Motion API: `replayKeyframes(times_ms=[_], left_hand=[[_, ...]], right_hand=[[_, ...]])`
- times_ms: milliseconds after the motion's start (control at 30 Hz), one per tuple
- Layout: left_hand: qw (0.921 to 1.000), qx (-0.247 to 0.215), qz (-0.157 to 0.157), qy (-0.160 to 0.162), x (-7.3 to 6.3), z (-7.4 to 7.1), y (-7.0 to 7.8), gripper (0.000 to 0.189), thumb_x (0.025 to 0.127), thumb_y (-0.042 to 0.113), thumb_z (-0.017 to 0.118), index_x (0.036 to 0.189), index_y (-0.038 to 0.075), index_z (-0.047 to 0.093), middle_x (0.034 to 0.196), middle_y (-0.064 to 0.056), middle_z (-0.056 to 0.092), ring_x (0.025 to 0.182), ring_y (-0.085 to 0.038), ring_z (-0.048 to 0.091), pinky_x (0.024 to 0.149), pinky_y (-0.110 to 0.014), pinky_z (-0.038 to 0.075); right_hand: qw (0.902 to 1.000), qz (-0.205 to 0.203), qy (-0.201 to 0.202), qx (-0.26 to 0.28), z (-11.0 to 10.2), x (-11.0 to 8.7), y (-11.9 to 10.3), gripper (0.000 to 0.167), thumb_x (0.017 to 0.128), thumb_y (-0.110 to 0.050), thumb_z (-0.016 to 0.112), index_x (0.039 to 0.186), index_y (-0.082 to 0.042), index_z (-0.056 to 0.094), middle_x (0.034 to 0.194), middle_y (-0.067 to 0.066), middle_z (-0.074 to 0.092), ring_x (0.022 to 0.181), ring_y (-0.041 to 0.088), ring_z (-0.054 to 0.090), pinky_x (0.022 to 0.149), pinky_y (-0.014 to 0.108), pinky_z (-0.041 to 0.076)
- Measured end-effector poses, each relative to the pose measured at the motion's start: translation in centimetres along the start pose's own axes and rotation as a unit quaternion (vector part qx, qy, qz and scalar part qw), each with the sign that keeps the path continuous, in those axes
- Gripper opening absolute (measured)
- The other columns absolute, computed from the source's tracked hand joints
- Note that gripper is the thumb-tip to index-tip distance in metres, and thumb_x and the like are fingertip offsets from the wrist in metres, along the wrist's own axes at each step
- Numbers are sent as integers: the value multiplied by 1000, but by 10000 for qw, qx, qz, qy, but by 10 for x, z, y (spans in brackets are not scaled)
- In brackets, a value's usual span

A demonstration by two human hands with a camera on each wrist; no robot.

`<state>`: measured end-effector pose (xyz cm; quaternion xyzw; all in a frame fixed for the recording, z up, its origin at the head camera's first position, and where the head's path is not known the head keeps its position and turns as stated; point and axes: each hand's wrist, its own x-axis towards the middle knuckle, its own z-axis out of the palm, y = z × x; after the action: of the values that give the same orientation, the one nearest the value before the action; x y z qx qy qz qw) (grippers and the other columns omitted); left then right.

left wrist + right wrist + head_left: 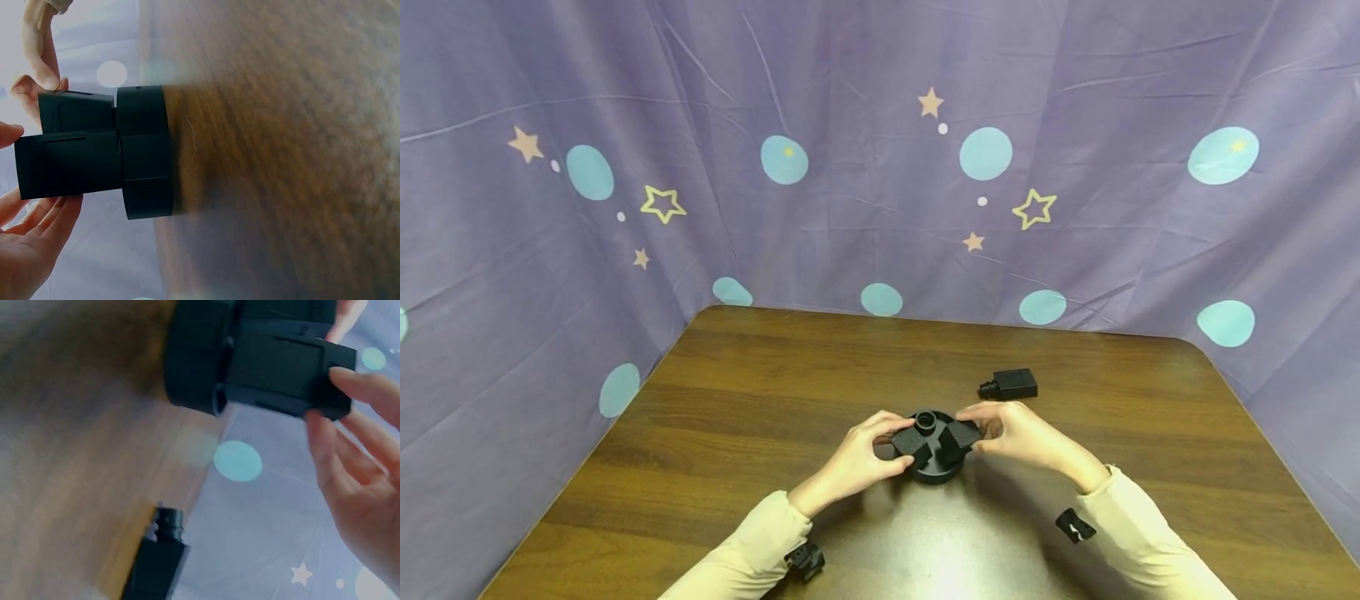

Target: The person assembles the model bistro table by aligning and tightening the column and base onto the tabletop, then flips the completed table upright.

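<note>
A round black base stands on the wooden table, with two black rectangular blocks upright on it and a ring-shaped socket showing at its far side. My left hand pinches the left block between thumb and fingers. On the other side, my right hand grips the right block near its top, thumb and fingertips on its faces. Seen from the left wrist, the left block rises straight from the base. A third black block with a narrow neck lies loose beyond my right hand.
The brown wooden table extends on all sides of the base. A purple curtain with stars and dots hangs behind it and to the left. Black wrist straps sit by both cream sleeves.
</note>
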<state>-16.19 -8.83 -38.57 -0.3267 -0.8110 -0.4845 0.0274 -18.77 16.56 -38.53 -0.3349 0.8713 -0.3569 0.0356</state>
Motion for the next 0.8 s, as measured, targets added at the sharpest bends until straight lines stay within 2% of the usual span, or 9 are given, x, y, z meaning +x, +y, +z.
replayKeyframes(times_ms=[100, 167, 333, 533, 633, 800], left_hand=[[10000, 16, -18, -23, 0, 0, 0, 40, 71, -1, 68, 109, -7, 58, 103, -19, 57, 96, -31, 56, 79, -38, 49], [10000, 10, -38, -47, 0, -1, 0, 40, 71, -1, 68, 109, -7, 58, 103, -19, 56, 97, -31, 56, 79, -38, 49], [10000, -36, -39, -73, 1, 0, 0, 40, 71, -1, 68, 109, -7, 57, 103, -19, 56, 97, -32, 56, 79, -37, 49], [10000, -5, -24, -14, 1, 0, 0, 40, 71, -1, 68, 109, -7, 58, 102, -19, 57, 96, -32, 56, 78, -37, 50], [10000, -8, -1, 1, 1, -1, 0, 40, 70, -2, 68, 108, -8, 58, 102, -19, 57, 95, -32, 57, 77, -38, 50], [10000, -56, 16, -26, 0, -1, 0, 39, 71, -2, 67, 109, -8, 58, 102, -19, 56, 95, -33, 56, 77, -38, 50]], right_hand=[[9985, -97, 510, -168, 7, 0, -1, 38, 70, -15, 74, 104, -2, 62, 76, 0, 57, 62, 4, 50, 55, 20, 45], [9972, -162, 640, -343, 12, 0, -2, 44, 69, -25, 75, 106, -4, 62, 73, -1, 51, 61, 5, 48, 54, 19, 43], [9974, -213, 412, -547, 14, 3, -3, 53, 70, -36, 71, 112, -7, 60, 72, 2, 49, 61, 4, 43, 53, 17, 40], [9997, -74, 111, -219, 8, 7, -1, 50, 70, -27, 73, 110, -2, 58, 63, -3, 52, 57, 2, 46, 52, 18, 41], [9998, 43, 182, -88, 9, 8, 0, 43, 74, -25, 71, 106, -2, 57, 67, -4, 54, 60, 5, 51, 55, 22, 45], [9978, 287, 590, -30, 17, 9, 1, 37, 75, -26, 70, 99, -6, 50, 91, 6, 58, 79, 19, 59, 68, 32, 51]])
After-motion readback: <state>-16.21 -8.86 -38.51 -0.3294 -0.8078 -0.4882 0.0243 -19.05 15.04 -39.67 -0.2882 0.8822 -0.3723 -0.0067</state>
